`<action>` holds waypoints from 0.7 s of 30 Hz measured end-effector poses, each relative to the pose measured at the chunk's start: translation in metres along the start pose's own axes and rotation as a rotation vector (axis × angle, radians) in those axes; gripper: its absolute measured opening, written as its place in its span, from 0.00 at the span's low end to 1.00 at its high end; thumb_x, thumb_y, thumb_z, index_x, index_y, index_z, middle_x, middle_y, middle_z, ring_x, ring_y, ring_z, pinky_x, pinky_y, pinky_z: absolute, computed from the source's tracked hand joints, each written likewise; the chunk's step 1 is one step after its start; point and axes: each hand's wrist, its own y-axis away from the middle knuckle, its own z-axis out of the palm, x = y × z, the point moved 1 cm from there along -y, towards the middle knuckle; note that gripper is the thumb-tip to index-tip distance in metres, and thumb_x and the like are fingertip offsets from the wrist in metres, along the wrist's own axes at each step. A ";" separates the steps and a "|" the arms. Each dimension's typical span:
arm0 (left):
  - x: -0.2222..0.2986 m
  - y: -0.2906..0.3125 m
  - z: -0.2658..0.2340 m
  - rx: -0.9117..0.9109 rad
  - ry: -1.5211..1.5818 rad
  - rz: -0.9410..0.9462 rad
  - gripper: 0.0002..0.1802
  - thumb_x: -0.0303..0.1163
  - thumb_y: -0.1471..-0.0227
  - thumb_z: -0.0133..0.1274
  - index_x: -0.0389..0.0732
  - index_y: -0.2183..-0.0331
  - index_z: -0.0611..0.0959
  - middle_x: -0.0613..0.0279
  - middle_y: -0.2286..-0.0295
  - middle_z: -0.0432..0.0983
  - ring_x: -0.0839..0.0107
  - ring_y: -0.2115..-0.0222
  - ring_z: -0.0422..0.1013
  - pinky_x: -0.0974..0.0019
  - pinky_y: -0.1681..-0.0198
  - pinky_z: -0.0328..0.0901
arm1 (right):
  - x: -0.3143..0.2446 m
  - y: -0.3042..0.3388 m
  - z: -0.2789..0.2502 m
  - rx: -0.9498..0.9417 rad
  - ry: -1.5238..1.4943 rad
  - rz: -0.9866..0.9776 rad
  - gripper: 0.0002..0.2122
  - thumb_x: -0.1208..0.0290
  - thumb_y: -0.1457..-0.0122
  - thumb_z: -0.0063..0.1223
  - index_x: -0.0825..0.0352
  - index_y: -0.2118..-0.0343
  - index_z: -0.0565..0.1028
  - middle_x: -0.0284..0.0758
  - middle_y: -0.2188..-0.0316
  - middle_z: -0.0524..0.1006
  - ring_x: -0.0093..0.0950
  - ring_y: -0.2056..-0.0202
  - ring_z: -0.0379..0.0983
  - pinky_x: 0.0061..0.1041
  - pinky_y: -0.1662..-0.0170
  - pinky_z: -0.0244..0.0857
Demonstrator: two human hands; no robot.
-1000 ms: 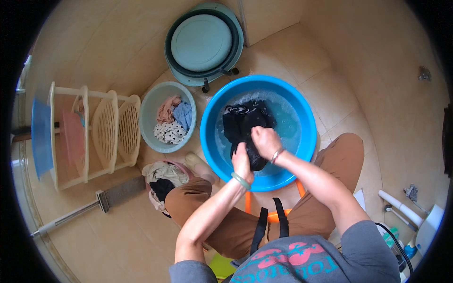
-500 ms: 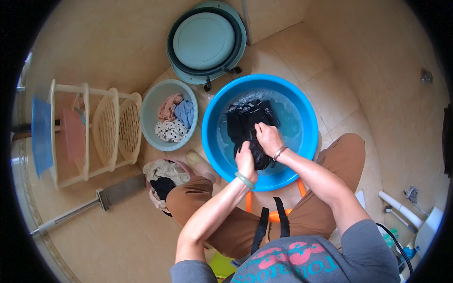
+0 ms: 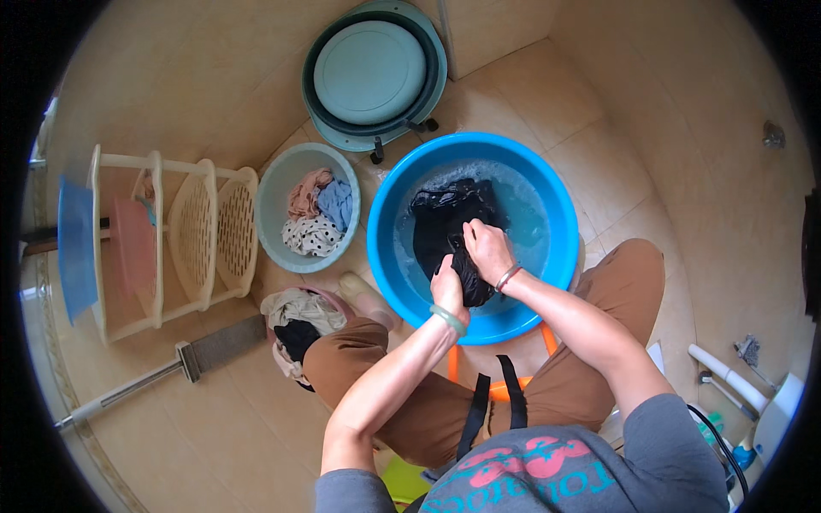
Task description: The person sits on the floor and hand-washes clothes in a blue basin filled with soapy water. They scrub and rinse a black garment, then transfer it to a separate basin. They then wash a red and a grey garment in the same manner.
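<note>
A large blue basin (image 3: 547,197) of soapy water stands on the tiled floor in front of me. A black garment (image 3: 445,218) lies soaked in it. My left hand (image 3: 449,291) and my right hand (image 3: 487,248) both grip a bunched part of that garment at the basin's near side, knuckles close together. A green bangle circles my left wrist and a thin bracelet my right. My knees in brown trousers flank the basin.
A smaller pale teal basin (image 3: 274,184) with several clothes sits to the left. A pile of laundry (image 3: 295,321) lies by my left knee. A cream plastic rack (image 3: 184,235) and a flat mop (image 3: 205,350) are further left. Stacked teal tubs (image 3: 372,73) lean at the back wall.
Both hands have shifted slightly along the black garment, rubbing it together; the garment's bunched part has moved toward the basin's near edge.
</note>
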 end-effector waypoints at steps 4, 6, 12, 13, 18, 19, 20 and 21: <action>0.008 -0.009 -0.011 -0.076 -0.003 -0.071 0.15 0.40 0.47 0.50 0.39 0.63 0.79 0.62 0.67 0.77 0.70 0.68 0.74 0.64 0.63 0.69 | -0.031 0.024 -0.003 0.057 -0.015 -0.154 0.09 0.69 0.39 0.45 0.67 0.74 0.68 0.45 0.76 0.70 0.48 0.77 0.70 0.42 0.76 0.63; -0.001 -0.045 -0.054 -0.443 0.048 0.099 0.15 0.39 0.45 0.48 0.43 0.59 0.77 0.61 0.66 0.76 0.69 0.66 0.73 0.66 0.61 0.69 | -0.085 0.047 -0.017 -0.042 -0.055 -0.458 0.07 0.70 0.43 0.49 0.67 0.74 0.70 0.42 0.75 0.68 0.42 0.79 0.71 0.36 0.77 0.65; 0.001 -0.009 -0.020 -0.104 0.159 -0.129 0.17 0.38 0.42 0.42 0.44 0.53 0.74 0.60 0.59 0.74 0.67 0.60 0.72 0.64 0.54 0.68 | -0.048 0.017 -0.012 0.008 -0.076 -0.366 0.07 0.68 0.44 0.48 0.62 0.77 0.70 0.40 0.76 0.71 0.39 0.78 0.72 0.36 0.77 0.67; 0.006 0.006 0.001 -0.219 0.243 -0.238 0.17 0.39 0.41 0.40 0.44 0.55 0.76 0.64 0.61 0.75 0.69 0.61 0.73 0.63 0.56 0.68 | -0.010 -0.002 -0.006 -0.009 -0.025 -0.166 0.08 0.67 0.42 0.46 0.63 0.76 0.70 0.42 0.76 0.72 0.43 0.77 0.71 0.39 0.76 0.66; 0.004 -0.015 -0.017 -0.242 0.035 -0.047 0.15 0.46 0.43 0.46 0.48 0.59 0.78 0.64 0.63 0.76 0.68 0.63 0.74 0.60 0.57 0.70 | -0.021 0.011 0.005 0.079 -0.033 -0.103 0.10 0.64 0.38 0.45 0.64 0.73 0.66 0.44 0.77 0.73 0.48 0.76 0.71 0.45 0.75 0.66; 0.008 -0.012 -0.015 -0.188 0.139 -0.156 0.17 0.42 0.41 0.40 0.42 0.62 0.79 0.63 0.66 0.76 0.68 0.64 0.73 0.62 0.57 0.68 | -0.039 0.022 0.000 0.029 -0.024 -0.114 0.09 0.65 0.39 0.45 0.64 0.73 0.67 0.43 0.74 0.73 0.47 0.75 0.72 0.44 0.76 0.66; 0.006 -0.017 -0.030 -0.234 0.206 -0.143 0.20 0.45 0.41 0.40 0.40 0.60 0.78 0.61 0.66 0.76 0.66 0.64 0.73 0.64 0.56 0.68 | -0.063 0.035 -0.008 -0.028 -0.114 -0.179 0.07 0.69 0.40 0.46 0.66 0.71 0.68 0.45 0.74 0.70 0.46 0.74 0.70 0.42 0.75 0.64; 0.012 -0.020 -0.034 -0.267 -0.084 0.194 0.19 0.45 0.43 0.43 0.40 0.62 0.78 0.60 0.66 0.76 0.65 0.65 0.72 0.65 0.57 0.67 | -0.082 0.050 -0.021 -0.094 -0.111 -0.403 0.06 0.70 0.41 0.47 0.66 0.71 0.69 0.43 0.72 0.70 0.43 0.76 0.71 0.38 0.76 0.65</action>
